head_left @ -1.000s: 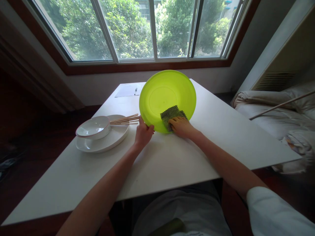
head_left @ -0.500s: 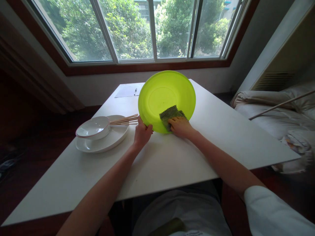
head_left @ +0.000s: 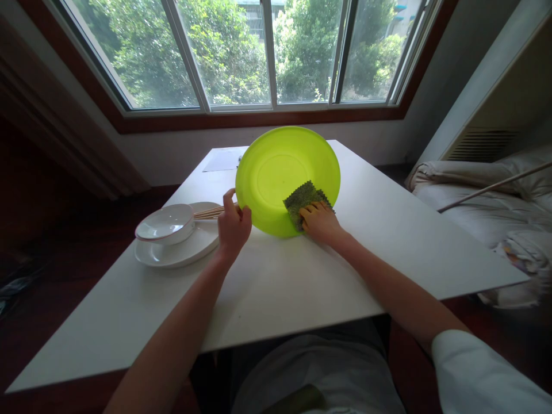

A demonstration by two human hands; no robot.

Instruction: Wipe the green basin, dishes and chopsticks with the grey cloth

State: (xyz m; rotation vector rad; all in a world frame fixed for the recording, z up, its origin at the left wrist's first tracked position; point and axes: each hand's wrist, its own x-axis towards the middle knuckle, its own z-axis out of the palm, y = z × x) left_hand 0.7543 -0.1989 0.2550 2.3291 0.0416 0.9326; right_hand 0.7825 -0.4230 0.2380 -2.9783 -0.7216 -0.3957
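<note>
A bright yellow-green plastic basin [head_left: 276, 167] is tilted up over the white table, its round inside facing me. My left hand [head_left: 234, 227] is at its lower left rim, fingers curled, thumb against the edge; part of the grip is hidden. A dark green cloth [head_left: 297, 201] with zigzag edges lies against the basin's lower right inside. My right hand [head_left: 321, 223] is closed on this cloth, pressing it to the basin near the rim. Left of my left hand, several wooden chopsticks [head_left: 209, 213] stick out beside a white bowl [head_left: 168, 224].
Under the bowl is a white oval plate [head_left: 166, 257] on the left of the white table [head_left: 297, 287]. A sheet of paper [head_left: 219, 160] lies at the back. To the right stands a pale padded seat [head_left: 461, 190] with a thin stick [head_left: 491, 187] across it.
My left hand has shifted left along the rim, its grip looser, now covering part of the chopsticks. The basin has turned and moved slightly left; the cloth has moved a little right.
</note>
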